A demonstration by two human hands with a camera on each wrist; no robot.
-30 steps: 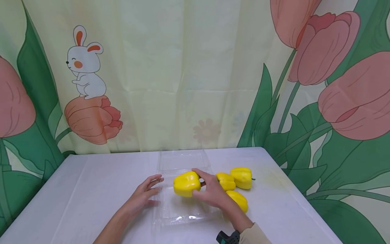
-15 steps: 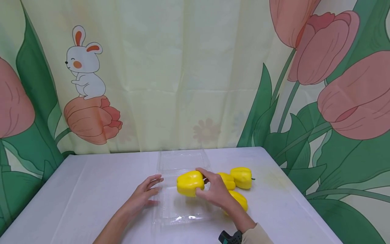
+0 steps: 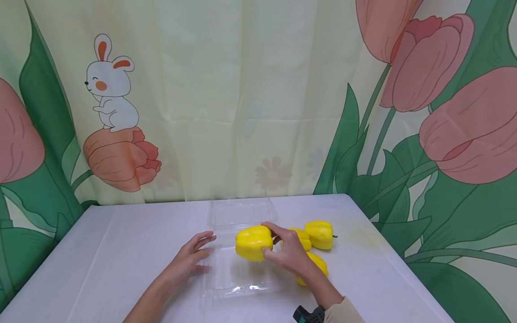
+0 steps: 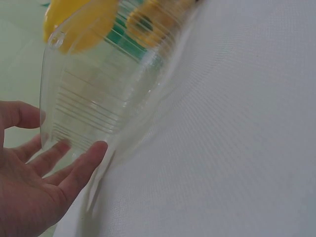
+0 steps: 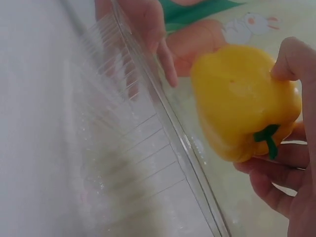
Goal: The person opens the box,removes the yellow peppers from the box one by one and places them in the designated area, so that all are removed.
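A yellow bell pepper is in my right hand, raised above a clear plastic container. The thumb and fingers grip it near the stem end; its green stem shows in the right wrist view. My left hand is at the container's left side, fingers spread and fairly straight. In the left wrist view its fingertips touch or nearly touch the clear wall. The container's lid lies folded back at the far side.
Three more yellow bell peppers lie right of the container: one at the back, one partly behind my right hand, and one nearer the front. The white table ends at a printed curtain.
My right hand has moved a little to the right with the bell pepper, staying above the container. The left hand has stayed in place.
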